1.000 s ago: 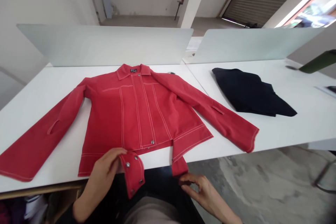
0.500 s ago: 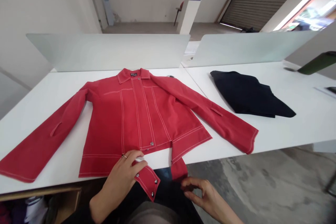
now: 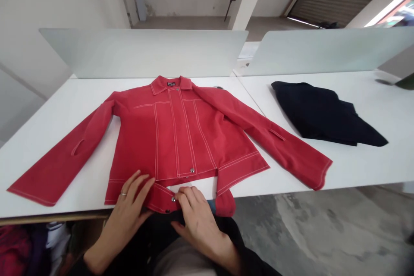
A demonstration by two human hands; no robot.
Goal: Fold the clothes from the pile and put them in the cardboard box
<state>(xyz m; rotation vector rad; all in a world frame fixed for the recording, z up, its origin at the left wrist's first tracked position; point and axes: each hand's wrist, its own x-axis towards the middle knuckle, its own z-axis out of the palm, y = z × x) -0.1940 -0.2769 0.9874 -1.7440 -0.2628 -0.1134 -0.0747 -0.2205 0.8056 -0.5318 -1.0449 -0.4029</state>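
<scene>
A red jacket point(image 3: 181, 133) with white stitching lies face up on the white table point(image 3: 365, 159), sleeves spread out to both sides. Its snap-button waistband tab point(image 3: 161, 200) lies at the near table edge. My left hand point(image 3: 129, 207), wearing a ring, rests flat on the jacket's hem and the tab with fingers stretched out. My right hand point(image 3: 197, 220) lies over the end of the tab beside the snaps, fingers extended and pressing down. The other hem end hangs over the table edge to the right of my right hand.
A folded black garment point(image 3: 323, 112) lies on the table to the right. Frosted divider panels point(image 3: 145, 54) stand along the table's far edge. Bare concrete floor point(image 3: 323, 233) shows right of the table's front edge.
My left hand laid the lifted waistband tab down onto the table and flattened out. My right hand moved left from the hanging hem end onto the tab.
</scene>
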